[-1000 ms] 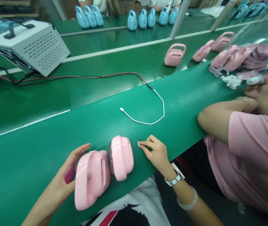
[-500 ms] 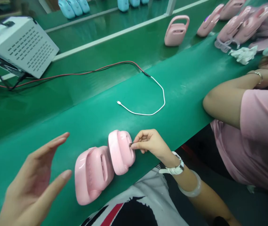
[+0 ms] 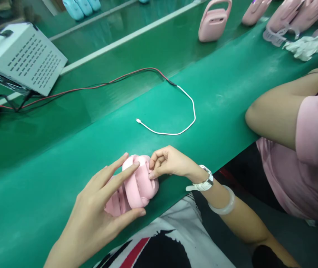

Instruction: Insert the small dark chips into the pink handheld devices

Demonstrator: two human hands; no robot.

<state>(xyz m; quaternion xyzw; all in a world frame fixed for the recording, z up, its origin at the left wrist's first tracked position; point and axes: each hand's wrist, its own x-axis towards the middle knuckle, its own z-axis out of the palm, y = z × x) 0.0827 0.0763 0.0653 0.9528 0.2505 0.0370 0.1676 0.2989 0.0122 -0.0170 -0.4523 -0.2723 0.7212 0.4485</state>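
Observation:
Two pink devices with loop handles lie side by side at the table's near edge. The right pink device (image 3: 144,186) has my left hand (image 3: 100,201) around it, index fingertip on its handle and thumb at its lower edge. Under the left hand, the other pink device (image 3: 116,203) is mostly covered. My right hand (image 3: 170,162), with a white watch at the wrist, pinches thumb and index finger together against the recessed face of the right device. What sits between these fingertips is hidden.
A white cable (image 3: 172,134) with a small plug curves across the green mat (image 3: 97,145). Its red and black leads run toward a grey vented power unit (image 3: 36,59). Another pink device (image 3: 214,24) stands at the back. A co-worker's arm (image 3: 276,115) rests at right, near crumpled white paper (image 3: 305,46).
My left hand has moved right from beside the devices and closed around the right one. The right hand has shifted slightly left; the small dark piece at its fingertips is now hidden.

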